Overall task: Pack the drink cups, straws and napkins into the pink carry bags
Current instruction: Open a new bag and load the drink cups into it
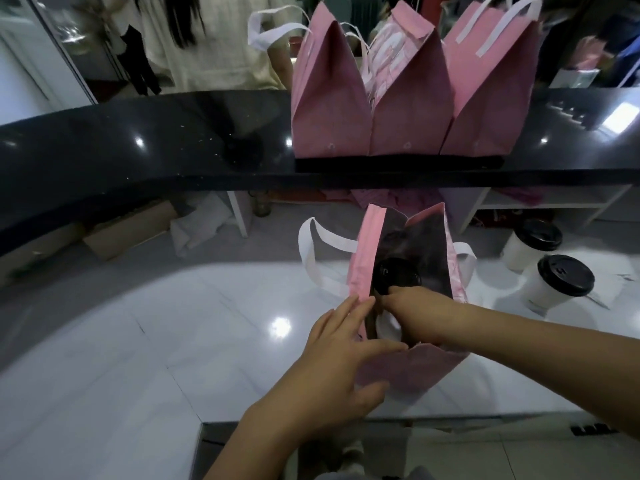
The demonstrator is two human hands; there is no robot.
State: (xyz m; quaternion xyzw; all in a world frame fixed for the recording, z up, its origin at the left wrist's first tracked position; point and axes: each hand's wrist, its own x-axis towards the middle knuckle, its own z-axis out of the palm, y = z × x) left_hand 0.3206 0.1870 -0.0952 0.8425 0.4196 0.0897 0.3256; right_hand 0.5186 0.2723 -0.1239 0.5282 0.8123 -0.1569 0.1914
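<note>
I see the open pink bag (408, 372) standing on the white counter (138, 358), near its front edge. My left hand (332, 362) lies spread over the bag's near-left corner, fingers straight along the left rim, thumb against the near wall. My right hand (415, 317) reaches down into the mouth, with one fingertip on the black lid of a cup (394, 271) inside. The other fingers curl out of sight, so I cannot tell whether they grasp anything. Two lidded cups (554, 289) stand apart from the bag on its right. Bare counter extends left of the bag. Three closed pink bags (329, 98) stand side by side on the raised black ledge (138, 140) behind, close to its front edge.
</note>
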